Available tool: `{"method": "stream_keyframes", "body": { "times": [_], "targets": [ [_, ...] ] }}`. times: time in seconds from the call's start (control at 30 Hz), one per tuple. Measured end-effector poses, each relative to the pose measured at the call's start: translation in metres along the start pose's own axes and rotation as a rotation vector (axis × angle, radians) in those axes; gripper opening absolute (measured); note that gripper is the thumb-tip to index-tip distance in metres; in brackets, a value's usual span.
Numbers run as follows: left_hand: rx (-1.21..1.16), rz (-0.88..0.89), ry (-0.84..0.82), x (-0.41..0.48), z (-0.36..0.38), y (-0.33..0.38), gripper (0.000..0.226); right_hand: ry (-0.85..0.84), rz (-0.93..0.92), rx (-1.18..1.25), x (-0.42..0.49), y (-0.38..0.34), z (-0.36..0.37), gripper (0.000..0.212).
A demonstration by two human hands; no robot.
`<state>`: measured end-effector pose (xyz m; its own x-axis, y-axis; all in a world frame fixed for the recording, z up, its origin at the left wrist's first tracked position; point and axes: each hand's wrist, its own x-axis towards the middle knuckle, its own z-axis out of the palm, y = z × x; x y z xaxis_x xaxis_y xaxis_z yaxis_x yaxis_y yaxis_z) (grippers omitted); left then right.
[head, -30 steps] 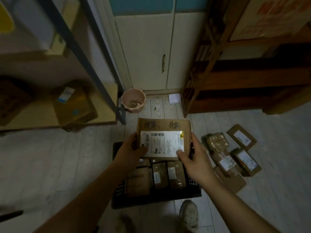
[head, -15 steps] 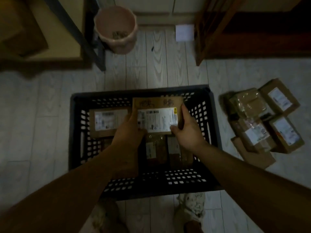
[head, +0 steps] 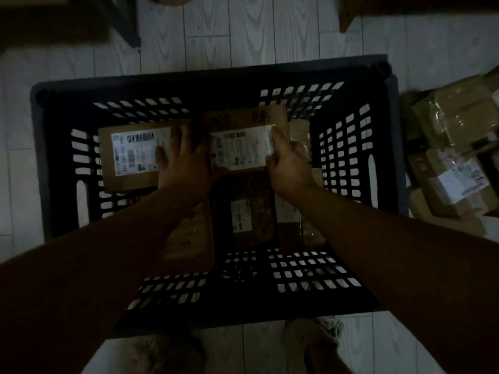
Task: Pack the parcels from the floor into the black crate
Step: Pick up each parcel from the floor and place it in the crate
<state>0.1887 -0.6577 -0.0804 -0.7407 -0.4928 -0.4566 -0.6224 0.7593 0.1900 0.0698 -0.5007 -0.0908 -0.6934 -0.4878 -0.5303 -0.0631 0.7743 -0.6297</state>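
Observation:
The black crate (head: 388, 125) fills the middle of the view on the pale floor. Deep inside it, both hands hold a flat brown parcel (head: 244, 141) with a white label and handwriting on top. My left hand (head: 183, 163) grips its left edge, fingers spread partly over it. My right hand (head: 287, 163) pinches its right edge. Beside it on the left lies another labelled brown parcel (head: 129, 157). Below the held parcel sit darker taped parcels (head: 243, 214). Several parcels (head: 453, 163) lie on the floor to the right of the crate.
A dark metal shelf leg (head: 124, 20) stands on the floor behind the crate at upper left. A wooden rack corner (head: 348, 14) shows at upper right. My shoes (head: 316, 338) are at the crate's near wall.
The parcel has gone down from chest height into the crate, next to the labelled parcel on the left. The camera has tilted down and come closer over the crate.

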Motion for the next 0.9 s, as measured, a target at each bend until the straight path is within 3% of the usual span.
{"method": "stream_keyframes", "body": {
  "times": [0.17,0.33,0.53,0.67,0.77,0.9],
  "targets": [
    [-0.041,-0.025,-0.053,0.004,0.003,-0.003,0.081,-0.195,0.08,-0.051,0.003,-0.004,-0.013,0.06],
    [-0.121,-0.126,-0.15,-0.021,-0.044,-0.005,0.086,-0.226,0.092,-0.111,-0.027,-0.041,-0.057,0.064],
    [-0.141,-0.159,-0.216,-0.116,-0.158,0.01,0.086,-0.241,0.027,-0.229,-0.128,-0.096,-0.144,0.064],
    [-0.186,-0.129,-0.201,-0.192,-0.251,0.043,0.08,-0.155,0.034,-0.143,-0.202,-0.149,-0.218,0.063],
    [-0.249,-0.077,-0.157,-0.246,-0.31,0.068,0.074,-0.147,-0.016,-0.148,-0.25,-0.185,-0.266,0.061],
    [-0.263,-0.176,-0.035,-0.311,-0.367,0.108,0.072,-0.148,-0.145,-0.233,-0.307,-0.223,-0.324,0.06]
  ]
}}
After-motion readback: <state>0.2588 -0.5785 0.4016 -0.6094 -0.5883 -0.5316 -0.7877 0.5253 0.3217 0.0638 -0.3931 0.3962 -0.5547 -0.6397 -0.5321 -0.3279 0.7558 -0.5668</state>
